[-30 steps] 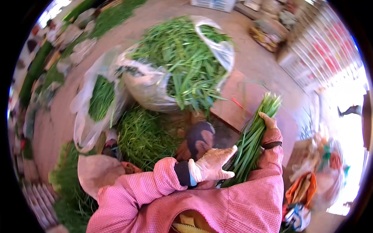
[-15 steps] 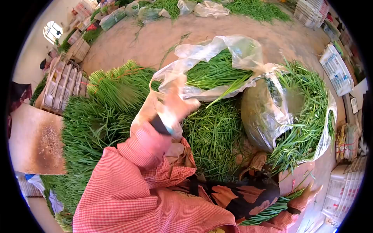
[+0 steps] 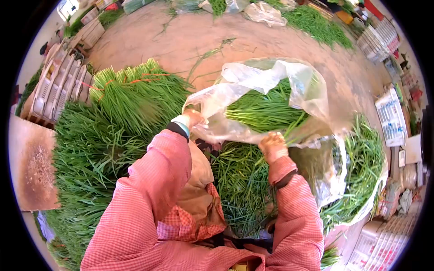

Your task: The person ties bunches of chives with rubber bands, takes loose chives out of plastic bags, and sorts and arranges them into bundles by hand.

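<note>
My left hand (image 3: 194, 119) is closed on the near left rim of a clear plastic bag (image 3: 212, 100). Inside the bag lies a bundle of long green stalks (image 3: 262, 108). At the bag's near right edge my right hand (image 3: 272, 143) has its fingers curled together, with a few stalks next to them; the bag's rim seems to be in its grip. Below the bag, between my arms, is a heap of loose green leaves (image 3: 244, 185).
Tied green bundles (image 3: 135, 92) and a big leafy pile (image 3: 90, 153) stand at the left, beside stacked crates (image 3: 58, 90). A full bag of leaves (image 3: 366, 167) is at the right. A brown-stained board (image 3: 38, 162) lies at far left.
My left hand, blurred before, has come to the bag's rim. My right hand has left the stalks at lower right and moved up to the bag. The bag's mouth is spread wider.
</note>
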A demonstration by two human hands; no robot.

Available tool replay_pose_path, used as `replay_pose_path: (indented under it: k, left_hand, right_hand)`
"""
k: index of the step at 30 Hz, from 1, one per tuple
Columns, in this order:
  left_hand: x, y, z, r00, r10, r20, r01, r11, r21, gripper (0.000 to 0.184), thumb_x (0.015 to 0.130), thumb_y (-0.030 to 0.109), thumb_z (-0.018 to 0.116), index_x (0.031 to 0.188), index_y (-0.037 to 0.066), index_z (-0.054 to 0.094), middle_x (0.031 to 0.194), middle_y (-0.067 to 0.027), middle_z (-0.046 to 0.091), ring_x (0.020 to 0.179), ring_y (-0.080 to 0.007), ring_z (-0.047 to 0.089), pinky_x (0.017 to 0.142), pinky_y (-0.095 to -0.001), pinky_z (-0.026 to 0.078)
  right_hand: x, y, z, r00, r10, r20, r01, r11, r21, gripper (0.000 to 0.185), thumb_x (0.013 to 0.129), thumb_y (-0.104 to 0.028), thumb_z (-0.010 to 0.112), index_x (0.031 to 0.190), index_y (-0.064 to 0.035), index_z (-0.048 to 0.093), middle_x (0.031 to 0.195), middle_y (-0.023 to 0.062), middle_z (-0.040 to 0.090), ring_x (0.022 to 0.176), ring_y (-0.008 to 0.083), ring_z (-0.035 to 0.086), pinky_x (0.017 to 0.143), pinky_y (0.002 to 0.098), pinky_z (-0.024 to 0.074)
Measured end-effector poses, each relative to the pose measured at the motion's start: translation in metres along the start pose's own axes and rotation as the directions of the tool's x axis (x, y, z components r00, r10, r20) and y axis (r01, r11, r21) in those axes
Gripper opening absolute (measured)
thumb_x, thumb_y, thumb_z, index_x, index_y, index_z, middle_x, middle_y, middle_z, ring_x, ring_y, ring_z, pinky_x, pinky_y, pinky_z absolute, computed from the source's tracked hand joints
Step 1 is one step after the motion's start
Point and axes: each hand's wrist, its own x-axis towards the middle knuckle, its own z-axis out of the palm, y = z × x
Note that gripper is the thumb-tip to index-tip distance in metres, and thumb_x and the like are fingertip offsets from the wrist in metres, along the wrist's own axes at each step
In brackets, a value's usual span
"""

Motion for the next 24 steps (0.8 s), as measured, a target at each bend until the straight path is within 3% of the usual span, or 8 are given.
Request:
replay_pose_path:
  k: [2, 3, 4, 8, 15, 16, 21, 24]
  left_hand:
    - [-0.032, 0.022, 0.004, 0.977, 0.051, -0.206, -0.074, 0.991, -0.108, 0.053, 0.066, 0.010, 0.071, 0.113, -0.004, 0.050, 0.089, -0.0116, 0.063, 0.080, -0.0177, 0.059, 0.075, -0.0267, 0.045]
    - [-0.052, 0.033, 0.001, 0.966, 0.140, -0.217, -0.177, 0.971, -0.158, 0.049, 0.069, 0.008, 0.067, 0.113, -0.005, 0.050, 0.087, -0.0097, 0.063, 0.077, -0.0157, 0.058, 0.072, -0.0255, 0.045]
    - [-0.063, 0.039, -0.001, 0.945, 0.229, -0.232, -0.278, 0.938, -0.207, 0.046, 0.071, 0.006, 0.062, 0.114, -0.005, 0.049, 0.085, -0.0079, 0.062, 0.073, -0.0137, 0.057, 0.070, -0.0243, 0.045]
    - [-0.107, 0.064, -0.006, 0.933, 0.358, -0.026, -0.328, 0.821, -0.468, 0.040, 0.072, -0.001, 0.054, 0.112, -0.006, 0.050, 0.077, -0.0019, 0.056, 0.065, -0.0057, 0.049, 0.061, -0.0188, 0.040]
    - [-0.121, 0.060, 0.003, 0.703, 0.599, -0.383, -0.701, 0.675, -0.232, 0.027, 0.080, 0.001, 0.048, 0.105, 0.002, 0.059, 0.101, -0.0041, 0.060, 0.079, -0.0056, 0.048, 0.072, -0.0211, 0.040]
    - [-0.127, 0.062, 0.005, 0.756, 0.548, -0.357, -0.646, 0.711, -0.279, 0.024, 0.079, 0.000, 0.050, 0.101, -0.003, 0.059, 0.105, -0.0119, 0.060, 0.101, -0.0183, 0.054, 0.093, -0.0305, 0.037]
    - [-0.133, 0.063, 0.013, 0.754, 0.612, -0.239, -0.623, 0.782, 0.035, 0.024, 0.079, 0.003, 0.053, 0.101, 0.002, 0.061, 0.096, -0.0107, 0.063, 0.088, -0.0173, 0.059, 0.084, -0.0287, 0.041]
    - [-0.134, 0.062, 0.010, 0.695, 0.682, -0.228, -0.653, 0.731, 0.196, 0.022, 0.078, 0.000, 0.053, 0.098, 0.004, 0.062, 0.093, -0.0108, 0.064, 0.080, -0.0183, 0.060, 0.075, -0.0262, 0.044]
  right_hand:
    - [0.018, 0.023, -0.049, 0.956, 0.149, 0.252, -0.258, 0.835, 0.486, 0.023, 0.087, -0.020, 0.042, 0.105, -0.0121, 0.054, 0.113, 0.0088, 0.053, 0.109, 0.0276, 0.047, 0.095, 0.0369, 0.0337]
    - [0.012, 0.034, -0.044, 0.992, 0.016, -0.123, 0.053, 0.838, 0.543, 0.021, 0.085, -0.016, 0.043, 0.103, -0.0111, 0.054, 0.107, 0.0093, 0.054, 0.104, 0.0282, 0.049, 0.091, 0.0380, 0.0356]
    - [0.006, 0.043, -0.039, 0.869, -0.099, -0.484, 0.359, 0.799, 0.482, 0.019, 0.084, -0.012, 0.044, 0.100, -0.0101, 0.053, 0.101, 0.0098, 0.054, 0.099, 0.0289, 0.051, 0.088, 0.0391, 0.0375]
    - [0.039, 0.040, -0.045, 0.794, -0.172, -0.583, 0.359, 0.907, 0.222, 0.034, 0.077, -0.006, 0.051, 0.110, -0.0108, 0.052, 0.117, 0.0099, 0.051, 0.112, 0.0264, 0.045, 0.098, 0.0372, 0.0322]
    - [0.140, -0.050, -0.006, 0.938, -0.230, -0.258, 0.213, 0.973, -0.091, 0.065, 0.083, -0.009, 0.045, 0.139, -0.0140, 0.012, 0.138, 0.0056, 0.029, 0.128, 0.0217, 0.026, 0.106, 0.0416, 0.0168]
    - [0.142, -0.058, 0.010, 0.928, -0.206, -0.311, 0.175, 0.977, -0.123, 0.062, 0.085, -0.009, 0.042, 0.139, -0.0138, 0.013, 0.129, 0.0076, 0.041, 0.120, 0.0240, 0.037, 0.100, 0.0450, 0.0254]
    - [0.132, -0.048, 0.048, 0.993, -0.078, -0.083, 0.079, 0.997, 0.012, 0.038, 0.080, -0.008, 0.048, 0.117, -0.0151, 0.049, 0.097, 0.0059, 0.056, 0.097, 0.0246, 0.052, 0.076, 0.0410, 0.0392]
    - [0.114, -0.029, 0.039, 0.963, -0.142, -0.229, 0.175, 0.976, 0.128, 0.043, 0.065, -0.013, 0.062, 0.107, -0.0168, 0.057, 0.100, 0.0064, 0.055, 0.100, 0.0258, 0.050, 0.078, 0.0388, 0.0399]
